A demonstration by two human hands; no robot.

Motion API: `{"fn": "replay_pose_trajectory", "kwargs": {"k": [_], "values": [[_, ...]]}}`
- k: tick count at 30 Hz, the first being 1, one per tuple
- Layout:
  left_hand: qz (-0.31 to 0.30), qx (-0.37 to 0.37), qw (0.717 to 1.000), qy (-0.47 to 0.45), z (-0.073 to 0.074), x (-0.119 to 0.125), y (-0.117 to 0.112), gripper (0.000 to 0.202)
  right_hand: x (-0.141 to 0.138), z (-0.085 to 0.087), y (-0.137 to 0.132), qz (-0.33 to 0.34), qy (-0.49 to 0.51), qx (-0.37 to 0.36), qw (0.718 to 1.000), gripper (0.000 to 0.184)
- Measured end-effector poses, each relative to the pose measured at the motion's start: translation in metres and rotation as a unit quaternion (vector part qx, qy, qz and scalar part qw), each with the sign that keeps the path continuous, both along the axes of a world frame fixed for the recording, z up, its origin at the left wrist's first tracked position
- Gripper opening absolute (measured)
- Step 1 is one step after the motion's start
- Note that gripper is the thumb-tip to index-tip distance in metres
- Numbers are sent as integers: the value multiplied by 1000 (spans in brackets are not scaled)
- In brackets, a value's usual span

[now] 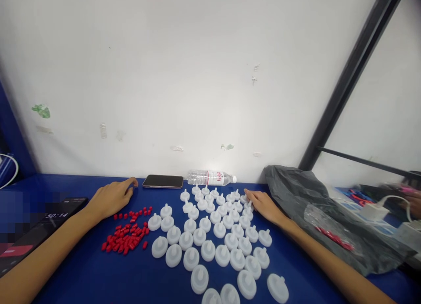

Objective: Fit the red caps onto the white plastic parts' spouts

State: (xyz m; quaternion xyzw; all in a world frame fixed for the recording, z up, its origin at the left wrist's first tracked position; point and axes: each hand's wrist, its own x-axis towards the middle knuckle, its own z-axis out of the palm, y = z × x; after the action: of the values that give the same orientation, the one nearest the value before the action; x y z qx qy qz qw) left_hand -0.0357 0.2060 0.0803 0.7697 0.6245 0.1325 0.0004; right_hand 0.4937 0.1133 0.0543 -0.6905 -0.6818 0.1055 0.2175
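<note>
Several white round plastic caps (213, 234) with small spouts stand in rows on the blue table (82, 277). To their left lies a pile of small red plugs (126, 236). My left hand (112, 198) rests palm down beyond the red plugs, fingers curled loosely toward a dark phone (162, 181), holding nothing. At the far right edge of the white caps my right hand (265, 204) lies with its fingers stretched toward them, fingertips touching one cap's spout.
A clear water bottle (210, 177) lies on its side against the white wall. A grey plastic bag (329, 220) with more red plugs sits at the right. A dark device with a timer display (42, 227) lies at the left. Another person's hand (415, 204) shows far right.
</note>
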Motion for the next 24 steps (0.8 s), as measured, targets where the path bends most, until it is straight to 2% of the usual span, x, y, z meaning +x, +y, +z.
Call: {"fn": "replay_pose_trajectory", "kwargs": {"k": [4, 11, 19, 24], "values": [[25, -25, 999, 24, 4, 5, -5, 41, 0, 0, 0, -4, -8, -6, 1000, 33], [29, -31, 999, 34, 8, 8, -9, 42, 2, -2, 0, -4, -12, -7, 1000, 33], [19, -35, 999, 10, 4, 6, -6, 41, 0, -1, -1, -3, -17, -9, 1000, 32], [10, -64, 998, -15, 11, 5, -6, 40, -2, 2, -2, -8, -22, -19, 1000, 33]]}}
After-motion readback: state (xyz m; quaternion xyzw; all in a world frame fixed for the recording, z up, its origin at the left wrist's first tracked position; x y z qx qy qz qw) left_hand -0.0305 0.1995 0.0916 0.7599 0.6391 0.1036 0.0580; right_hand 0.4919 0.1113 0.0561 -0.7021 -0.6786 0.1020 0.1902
